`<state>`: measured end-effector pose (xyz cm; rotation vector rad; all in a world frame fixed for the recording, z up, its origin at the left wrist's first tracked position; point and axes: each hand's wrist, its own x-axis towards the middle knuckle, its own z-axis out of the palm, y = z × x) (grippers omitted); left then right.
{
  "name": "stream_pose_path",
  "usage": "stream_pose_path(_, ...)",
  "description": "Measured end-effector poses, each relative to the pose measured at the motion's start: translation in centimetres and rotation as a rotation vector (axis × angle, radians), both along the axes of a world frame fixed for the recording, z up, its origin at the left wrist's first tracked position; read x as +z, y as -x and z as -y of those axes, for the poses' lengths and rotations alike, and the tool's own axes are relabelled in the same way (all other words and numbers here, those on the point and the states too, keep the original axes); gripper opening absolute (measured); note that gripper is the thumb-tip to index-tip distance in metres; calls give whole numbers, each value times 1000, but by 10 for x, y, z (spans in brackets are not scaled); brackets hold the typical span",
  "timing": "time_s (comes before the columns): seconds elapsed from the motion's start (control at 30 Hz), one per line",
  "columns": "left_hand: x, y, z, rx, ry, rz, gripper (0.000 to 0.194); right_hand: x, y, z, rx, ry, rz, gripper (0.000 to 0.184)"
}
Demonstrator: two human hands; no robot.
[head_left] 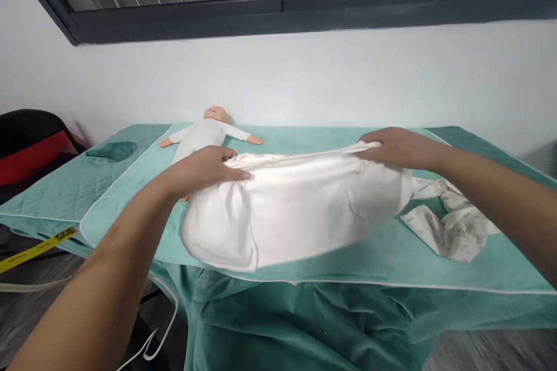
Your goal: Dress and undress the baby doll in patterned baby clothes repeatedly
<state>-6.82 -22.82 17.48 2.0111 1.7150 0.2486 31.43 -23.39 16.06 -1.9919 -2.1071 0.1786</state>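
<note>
A white cloth is stretched sideways between my two hands, above the front part of the green-covered table. My left hand pinches its upper left corner, thumb on the near side. At the upper right, my right hand grips the cloth's edge with curled fingers. The lower part hangs down, its right end smeared by motion. Whether it is a garment or a plain cloth, I cannot tell. Behind my left hand a baby doll in white clothing lies on its back with arms spread; the cloth and hand partly hide its legs.
A crumpled, printed white cloth lies under my right forearm. The green cover drapes over the table's front edge. A yellow strap and a white cord are at the left. Behind stands a white wall below a dark-framed window.
</note>
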Motion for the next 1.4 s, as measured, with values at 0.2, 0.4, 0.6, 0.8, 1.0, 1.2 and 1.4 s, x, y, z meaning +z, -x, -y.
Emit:
stream_pose_path(0.2, -46, -7, -33, -56, -13, 206, 36, -59, 8, -34, -37, 96, 66, 33)
stream_pose_path(0.4, -78, -8, -76, 72, -159, 186, 29, -96, 15, -66, -160, -66, -82, 43)
stream_pose_path(0.6, -96, -15, -129, 213, -309, -99, 34, -102, 15, -117, -258, -70, -96, 40)
stream_pose_path(0.8, -134, -47, -145, 246, -555, -235, 32, -131, 48, -136, -117, -330, 84, 45)
stream_pose_path(1.0, -197, -104, -126, -220, -419, -111, 35, -189, 107, -134, 205, -164, 25, 46)
stream_pose_path(1.2, -213, -125, -150, -47, -352, -164, 57, -198, 116, -156, 20, -77, 114, 61)
stream_pose_path(1.4, -208, -129, -150, 48, -490, -144, 61, -198, 114, -152, -50, -208, 160, 70)
